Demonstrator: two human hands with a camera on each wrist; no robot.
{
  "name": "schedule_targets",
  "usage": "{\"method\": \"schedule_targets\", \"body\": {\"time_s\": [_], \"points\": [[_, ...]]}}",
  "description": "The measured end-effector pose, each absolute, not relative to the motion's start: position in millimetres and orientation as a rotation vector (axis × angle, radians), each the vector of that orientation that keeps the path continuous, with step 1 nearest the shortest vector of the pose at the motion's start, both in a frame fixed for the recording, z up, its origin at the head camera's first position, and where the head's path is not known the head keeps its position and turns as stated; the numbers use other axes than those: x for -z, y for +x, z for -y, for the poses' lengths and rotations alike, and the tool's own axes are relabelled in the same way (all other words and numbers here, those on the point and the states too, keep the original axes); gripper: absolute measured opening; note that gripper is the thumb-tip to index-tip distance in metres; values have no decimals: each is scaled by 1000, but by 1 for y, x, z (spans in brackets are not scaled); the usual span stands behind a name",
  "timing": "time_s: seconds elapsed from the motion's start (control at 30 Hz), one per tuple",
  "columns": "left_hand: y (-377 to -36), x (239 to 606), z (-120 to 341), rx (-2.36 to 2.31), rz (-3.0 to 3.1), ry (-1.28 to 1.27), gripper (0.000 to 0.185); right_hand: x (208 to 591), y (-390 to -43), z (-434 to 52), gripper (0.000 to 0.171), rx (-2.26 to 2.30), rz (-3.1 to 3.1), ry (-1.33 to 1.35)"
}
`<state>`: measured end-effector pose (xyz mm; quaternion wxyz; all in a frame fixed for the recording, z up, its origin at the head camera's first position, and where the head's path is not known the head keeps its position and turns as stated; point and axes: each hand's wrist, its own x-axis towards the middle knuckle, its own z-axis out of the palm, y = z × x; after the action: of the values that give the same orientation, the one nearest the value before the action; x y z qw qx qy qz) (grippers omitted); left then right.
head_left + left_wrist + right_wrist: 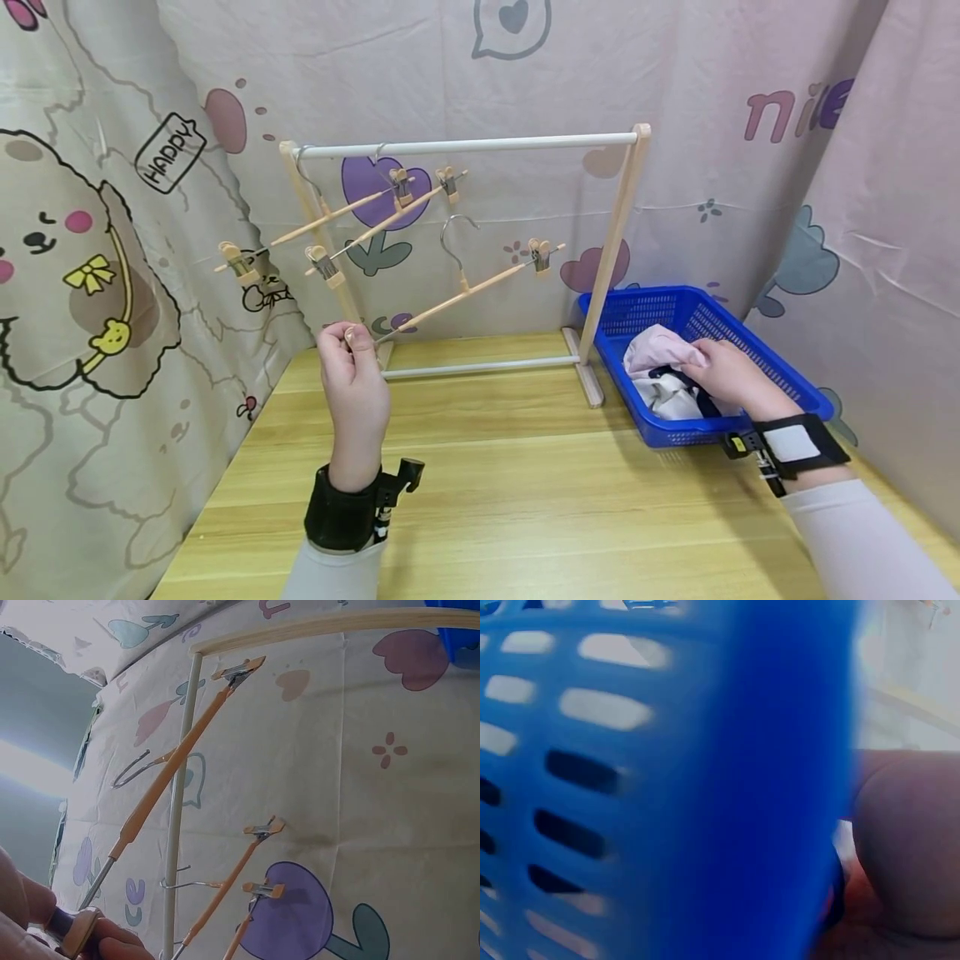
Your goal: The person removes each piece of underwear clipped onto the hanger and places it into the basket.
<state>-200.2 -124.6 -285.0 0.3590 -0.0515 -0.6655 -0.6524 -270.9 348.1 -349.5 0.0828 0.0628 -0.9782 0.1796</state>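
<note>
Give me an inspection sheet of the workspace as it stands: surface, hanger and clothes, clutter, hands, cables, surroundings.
Surface: wooden table, bare at the front.
Job's things: clip hanger held off the rail, tilted, one end in the left hand; pink and white clothes lie in the blue basket.
Clutter: two more clip hangers hang tilted on the drying rack.
Grippers: left hand pinches the hanger's end clip; right hand rests on the clothes inside the basket, its grip hidden.
Cables: nothing seen.
Surroundings: cartoon-print curtains on three sides.
</note>
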Motion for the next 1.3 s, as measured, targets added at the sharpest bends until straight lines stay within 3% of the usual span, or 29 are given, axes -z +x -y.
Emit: {"method": "schedule_targets", "body": {"time_s": [0.7,1.3], "points": [[-214,267,117,1662,1627,-153,12,360,-266,-334,45,-437,3059,419],[-224,251,123,1634,1618,-143,9,359,-248,-325,53,-418,3018,364]]}}
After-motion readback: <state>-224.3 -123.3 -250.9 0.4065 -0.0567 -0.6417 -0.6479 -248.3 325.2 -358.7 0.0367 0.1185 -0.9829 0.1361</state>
